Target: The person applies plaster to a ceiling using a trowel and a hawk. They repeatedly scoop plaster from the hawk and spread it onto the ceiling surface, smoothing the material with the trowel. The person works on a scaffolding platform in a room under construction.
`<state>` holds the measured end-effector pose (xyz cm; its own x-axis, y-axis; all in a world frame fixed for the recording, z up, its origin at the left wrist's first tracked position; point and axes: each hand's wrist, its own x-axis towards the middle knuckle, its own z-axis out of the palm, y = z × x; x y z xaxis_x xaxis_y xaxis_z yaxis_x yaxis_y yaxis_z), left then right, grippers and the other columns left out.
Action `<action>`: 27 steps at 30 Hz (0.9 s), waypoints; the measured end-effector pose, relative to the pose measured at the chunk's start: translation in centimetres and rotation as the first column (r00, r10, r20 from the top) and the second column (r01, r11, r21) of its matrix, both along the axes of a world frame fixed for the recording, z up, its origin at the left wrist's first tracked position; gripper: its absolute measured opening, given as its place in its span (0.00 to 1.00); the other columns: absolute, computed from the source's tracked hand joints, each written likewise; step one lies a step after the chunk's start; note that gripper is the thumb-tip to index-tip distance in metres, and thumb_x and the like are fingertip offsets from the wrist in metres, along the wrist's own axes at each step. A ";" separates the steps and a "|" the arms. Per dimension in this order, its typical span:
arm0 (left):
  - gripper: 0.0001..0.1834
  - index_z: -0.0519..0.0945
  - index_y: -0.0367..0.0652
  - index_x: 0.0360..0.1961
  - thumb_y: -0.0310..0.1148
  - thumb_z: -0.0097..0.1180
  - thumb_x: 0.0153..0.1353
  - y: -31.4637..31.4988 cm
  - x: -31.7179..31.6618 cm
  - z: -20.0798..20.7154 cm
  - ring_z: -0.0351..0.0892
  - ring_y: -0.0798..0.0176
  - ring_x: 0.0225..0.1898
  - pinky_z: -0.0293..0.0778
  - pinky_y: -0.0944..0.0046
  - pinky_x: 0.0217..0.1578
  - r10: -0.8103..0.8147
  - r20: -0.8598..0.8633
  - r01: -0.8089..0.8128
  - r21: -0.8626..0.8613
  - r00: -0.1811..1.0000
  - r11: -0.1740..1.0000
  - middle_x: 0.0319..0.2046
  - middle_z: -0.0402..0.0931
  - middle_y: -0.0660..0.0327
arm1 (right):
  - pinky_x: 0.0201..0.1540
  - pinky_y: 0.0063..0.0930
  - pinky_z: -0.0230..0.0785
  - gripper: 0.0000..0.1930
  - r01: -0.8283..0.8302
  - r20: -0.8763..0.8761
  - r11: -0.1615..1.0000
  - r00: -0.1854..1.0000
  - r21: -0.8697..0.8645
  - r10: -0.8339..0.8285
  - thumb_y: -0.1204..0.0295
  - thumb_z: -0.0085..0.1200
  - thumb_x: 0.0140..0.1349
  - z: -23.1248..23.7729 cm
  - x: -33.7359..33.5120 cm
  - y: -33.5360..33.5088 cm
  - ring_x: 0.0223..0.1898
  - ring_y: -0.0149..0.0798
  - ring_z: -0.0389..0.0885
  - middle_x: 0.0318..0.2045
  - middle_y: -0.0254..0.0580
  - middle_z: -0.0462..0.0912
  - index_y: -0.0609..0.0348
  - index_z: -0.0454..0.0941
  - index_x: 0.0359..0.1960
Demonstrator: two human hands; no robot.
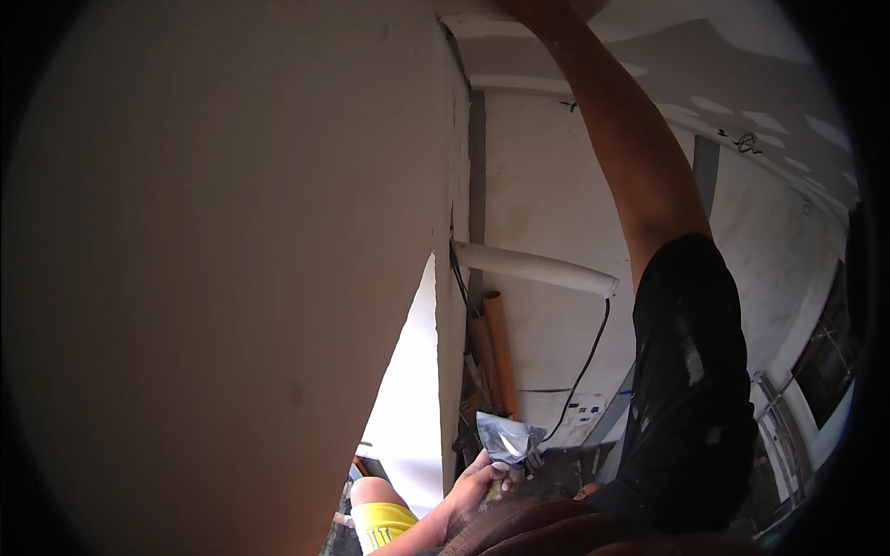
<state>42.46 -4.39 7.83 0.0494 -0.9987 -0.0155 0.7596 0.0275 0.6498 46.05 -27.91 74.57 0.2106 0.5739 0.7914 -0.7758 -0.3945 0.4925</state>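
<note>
Low in the middle, my left hand [476, 484] is closed round the handle of a putty knife [508, 438]. Its wide metal blade points up, with pale smears on it. My right arm, in a black sleeve with pale smudges, stretches high overhead. At the top edge my right hand [530, 7] is mostly cut off, close to where the pale wall panel meets the ceiling. Its fingers are out of sight, and I cannot tell whether they hold anything. A large pale wall panel [232, 232] fills the left side, near my left forearm.
A pale pipe-like piece [538, 267] juts from the panel's edge, with a black cable [593, 352] hanging from its end. Orange pipes [501, 357] lean in the corner behind. Loose wires [744, 143] stick out near the ceiling. Yellow cloth [382, 526] and a bare knee show below.
</note>
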 end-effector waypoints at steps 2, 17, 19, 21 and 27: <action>0.23 0.66 0.47 0.64 0.22 0.42 0.68 0.0 0.0 0.2 0.74 0.68 0.33 0.72 0.71 0.31 -0.007 -0.006 0.007 0.014 1.000 1.000 0.37 0.74 0.61 | 0.67 0.49 0.62 0.22 0.031 -0.001 0.999 1.000 0.012 -0.031 0.71 0.44 0.69 0.1 0.0 0.1 0.62 0.43 0.78 0.62 0.42 0.80 0.50 0.79 0.63; 0.25 0.66 0.47 0.65 0.23 0.43 0.67 -1.3 1.4 -2.4 0.75 0.69 0.32 0.72 0.70 0.31 -0.069 0.028 0.068 0.024 0.997 0.997 0.38 0.75 0.61 | 0.67 0.52 0.60 0.22 0.038 -0.087 0.994 0.996 0.099 -0.029 0.70 0.44 0.68 -4.8 1.5 0.9 0.65 0.43 0.75 0.63 0.41 0.79 0.51 0.77 0.63; 0.25 0.66 0.47 0.65 0.23 0.43 0.67 -1.4 1.2 -2.3 0.75 0.69 0.32 0.72 0.70 0.30 -0.071 0.028 0.070 0.047 0.997 0.996 0.38 0.75 0.61 | 0.67 0.50 0.60 0.22 0.034 -0.099 0.995 0.995 0.089 -0.025 0.70 0.46 0.67 -6.2 0.9 0.5 0.64 0.43 0.75 0.63 0.42 0.79 0.53 0.77 0.63; 0.25 0.66 0.46 0.65 0.23 0.42 0.67 -1.4 1.2 -2.2 0.75 0.68 0.32 0.72 0.70 0.31 -0.084 0.014 0.084 0.036 0.996 0.996 0.39 0.75 0.61 | 0.67 0.49 0.60 0.22 0.031 -0.107 0.997 0.994 0.065 -0.024 0.70 0.46 0.67 -7.6 0.7 0.3 0.64 0.43 0.75 0.62 0.43 0.79 0.54 0.78 0.62; 0.24 0.66 0.45 0.64 0.22 0.42 0.67 -1.0 1.2 -1.7 0.75 0.68 0.32 0.72 0.70 0.30 -0.049 0.009 0.049 0.044 0.999 0.998 0.39 0.75 0.60 | 0.66 0.45 0.62 0.22 0.056 -0.233 0.980 0.972 0.193 -0.010 0.71 0.47 0.66 -11.3 0.1 2.5 0.64 0.43 0.75 0.63 0.43 0.79 0.54 0.78 0.62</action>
